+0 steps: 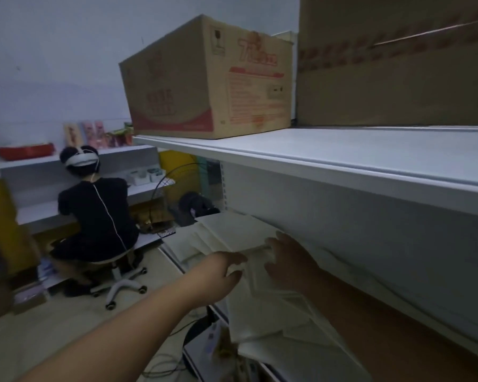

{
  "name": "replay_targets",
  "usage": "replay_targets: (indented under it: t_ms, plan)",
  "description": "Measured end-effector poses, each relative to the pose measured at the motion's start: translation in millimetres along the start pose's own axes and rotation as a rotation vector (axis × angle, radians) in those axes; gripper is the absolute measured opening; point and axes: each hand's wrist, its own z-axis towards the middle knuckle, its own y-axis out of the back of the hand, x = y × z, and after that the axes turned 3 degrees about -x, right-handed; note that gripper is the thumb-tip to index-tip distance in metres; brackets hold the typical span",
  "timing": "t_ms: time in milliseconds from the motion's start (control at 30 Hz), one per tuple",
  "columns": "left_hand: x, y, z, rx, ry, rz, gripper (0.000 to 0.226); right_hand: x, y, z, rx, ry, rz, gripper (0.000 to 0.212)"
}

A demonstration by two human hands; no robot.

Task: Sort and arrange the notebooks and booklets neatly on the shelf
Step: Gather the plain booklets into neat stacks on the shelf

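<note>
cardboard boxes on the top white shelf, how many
2: a brown cardboard box with red print at the white shelf's left end, and a larger brown cardboard box right of it, partly cropped.

booklets [232, 235]: matt cream paper | shelf [342, 161]: smooth white (painted-looking) | box [204, 78]: cardboard

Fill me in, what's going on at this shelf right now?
A person has both hands on the cream booklets lying under the white shelf board, which carries a cardboard box. The right hand rests with spread fingers on the booklets. The left hand touches their near edge, but its grip is too blurred to judge. The booklets lie fanned and overlapping, not yet squared up. Another person sits in the background, back turned.
</note>
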Motion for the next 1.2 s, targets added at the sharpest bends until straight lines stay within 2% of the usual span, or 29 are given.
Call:
replay_targets:
  t_ms: [100, 200, 300, 400, 533, 600, 667, 733, 800, 867, 967, 1067, 1200]
  plan:
    - [31.8, 2.2, 21.0, -0.063, 0.091, -0.159, 0.039, 13.5, -17.6, 20.5, 0.036, 0.057, -0.058, 0.065]
    - [55.2, 4.7, 51.8, -0.094, 0.346, -0.754, 0.034, 22.4, -28.4, 40.7, 0.003, 0.036, -0.053, 0.062]
    - [72.9, -5.4, 71.1, -0.041, 0.501, -1.156, 0.033, 29.0, -37.6, 51.3, -0.117, 0.016, -0.160, 0.038]
    - [96.1, -12.9, 83.8, 0.016, 0.494, -1.378, 0.037, 41.5, -43.3, 56.0, -0.205, -0.050, -0.257, 0.029]
    - [119.1, -8.5, 103.5, 0.209, 0.459, -1.687, 0.035, 56.0, -46.8, 52.3, -0.310, -0.143, -0.223, 0.047]
    - [124.9, -7.2, 110.9, 0.280, 0.441, -1.803, 0.030, 73.2, -47.3, 46.0, -0.388, -0.099, -0.190, 0.043]
    - [125.9, -10.8, 113.6, 0.278, 0.438, -1.887, 0.023, 83.9, -54.0, 37.9, -0.403, -0.026, -0.134, 0.039]
    - [126.2, -14.6, 114.9, 0.247, 0.438, -1.924, 0.023, 86.7, -62.6, 25.0, -0.395, -0.066, -0.121, 0.039]
    - [124.9, -14.9, 117.4, 0.225, 0.404, -1.893, 0.026, 81.7, -63.3, 8.4, -0.384, -0.240, -0.145, 0.053]
    - [120.9, -14.8, 120.9, 0.209, 0.365, -1.846, 0.029, 70.5, -52.6, -10.7, -0.361, -0.499, -0.119, 0.066]
    - [111.6, -18.5, 126.8, 0.259, 0.356, -1.822, 0.023, 51.3, -35.8, -32.0, -0.297, -0.797, 0.047, 0.066]
    - [103.1, -27.6, 126.8, 0.306, 0.370, -1.745, 0.024, 37.6, -29.6, -40.2, -0.232, -0.903, 0.012, 0.058]
    - [102.8, -32.8, 123.4, 0.351, 0.348, -1.660, 0.019, 32.8, -24.0, -39.3, -0.208, -0.879, -0.189, 0.036]
